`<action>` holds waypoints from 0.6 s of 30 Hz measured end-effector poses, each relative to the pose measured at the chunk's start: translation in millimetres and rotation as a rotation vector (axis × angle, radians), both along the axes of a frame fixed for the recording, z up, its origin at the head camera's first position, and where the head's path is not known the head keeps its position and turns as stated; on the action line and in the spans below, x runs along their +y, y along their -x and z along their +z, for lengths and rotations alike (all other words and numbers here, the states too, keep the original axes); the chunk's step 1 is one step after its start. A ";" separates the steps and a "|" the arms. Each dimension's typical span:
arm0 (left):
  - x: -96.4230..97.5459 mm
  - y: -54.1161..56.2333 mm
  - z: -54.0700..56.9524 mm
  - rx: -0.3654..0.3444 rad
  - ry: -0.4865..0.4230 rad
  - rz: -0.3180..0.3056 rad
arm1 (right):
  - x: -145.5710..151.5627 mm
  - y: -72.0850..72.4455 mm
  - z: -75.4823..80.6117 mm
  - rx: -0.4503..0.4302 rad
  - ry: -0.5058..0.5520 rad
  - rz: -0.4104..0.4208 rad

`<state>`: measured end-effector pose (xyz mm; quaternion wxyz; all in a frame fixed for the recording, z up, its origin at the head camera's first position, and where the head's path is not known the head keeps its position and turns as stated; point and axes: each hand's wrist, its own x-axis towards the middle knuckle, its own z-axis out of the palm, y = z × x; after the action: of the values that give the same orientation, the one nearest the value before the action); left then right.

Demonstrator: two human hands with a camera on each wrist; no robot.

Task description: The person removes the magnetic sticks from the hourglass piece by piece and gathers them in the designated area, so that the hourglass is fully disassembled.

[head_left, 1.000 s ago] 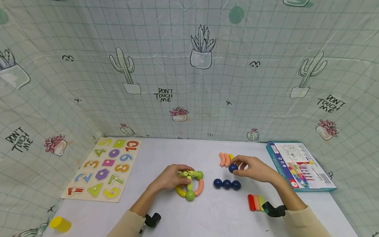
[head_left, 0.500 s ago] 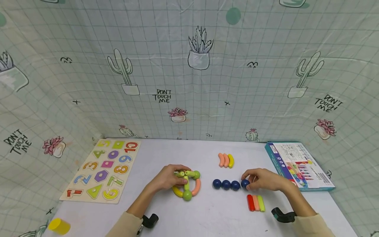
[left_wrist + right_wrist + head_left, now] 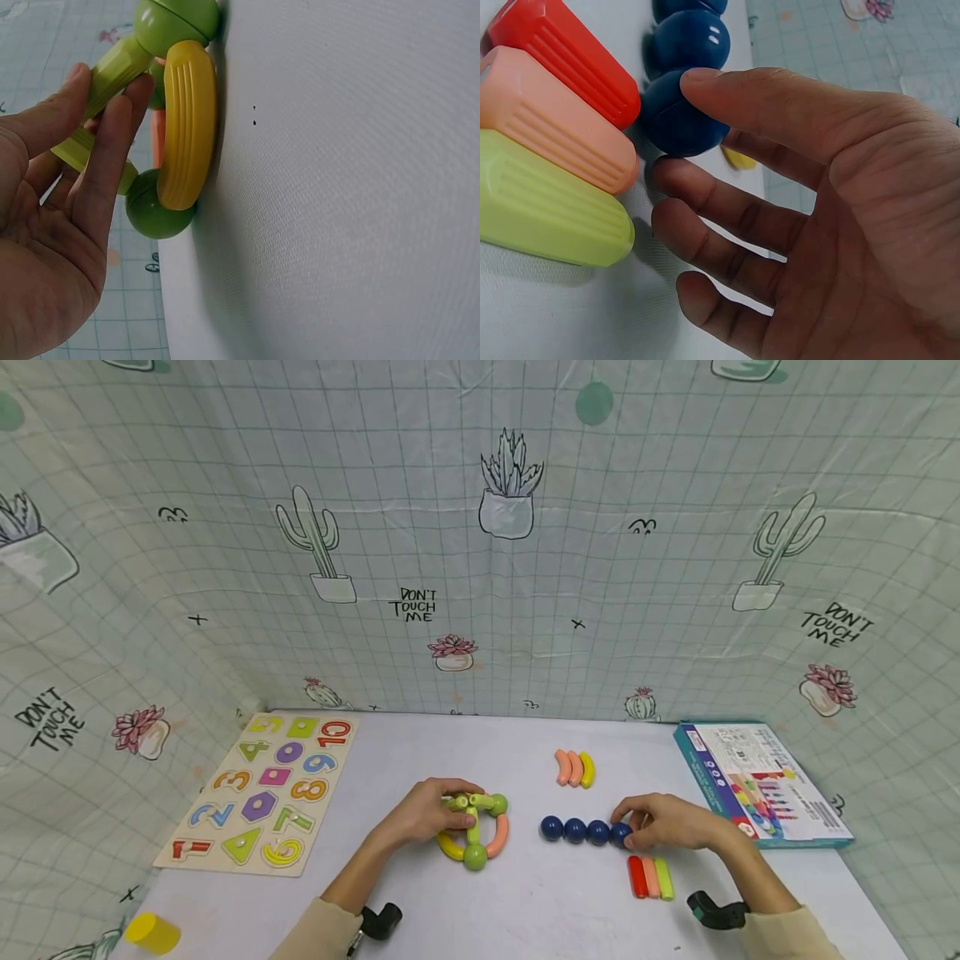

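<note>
My left hand (image 3: 426, 811) grips a light-green rod (image 3: 116, 75) of a ring-shaped build of magnetic rods and balls. In the left wrist view the build's yellow curved rod (image 3: 189, 124) and green balls (image 3: 159, 214) sit low against the white tabletop. My right hand (image 3: 669, 823) pinches the rightmost blue ball (image 3: 679, 112) between thumb and index finger, with the other fingers loosely bent. This ball stands at the end of a row of several blue balls (image 3: 574, 830) on the table, right beside its neighbour.
Red, peach and light-green straight rods (image 3: 650, 877) lie in front of the right hand. Farther back are two peach and one yellow curved rod (image 3: 587, 770). A number puzzle board (image 3: 258, 793) lies left, a boxed set (image 3: 772, 781) right, and a yellow cylinder (image 3: 153, 933) front left.
My right hand has carried the blue ball from behind the row down to its right end, where it stays since half a second ago. The left hand keeps its grip, almost still.
</note>
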<state>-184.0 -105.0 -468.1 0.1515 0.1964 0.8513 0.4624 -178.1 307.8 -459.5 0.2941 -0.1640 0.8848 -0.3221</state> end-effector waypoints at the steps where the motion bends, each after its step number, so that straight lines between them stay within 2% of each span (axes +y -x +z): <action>1: -0.1 -0.1 -0.2 -0.001 -0.001 0.001 | 0.1 -0.1 -0.1 0.000 0.001 0.000; 18: -1.6 0.2 -3.0 0.001 -0.006 0.000 | 3.2 -0.6 3.7 -0.012 0.014 -0.009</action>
<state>-184.3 -106.6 -471.1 0.1503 0.1970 0.8500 0.4648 -177.5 311.0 -455.8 0.2968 -0.1603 0.8815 -0.3304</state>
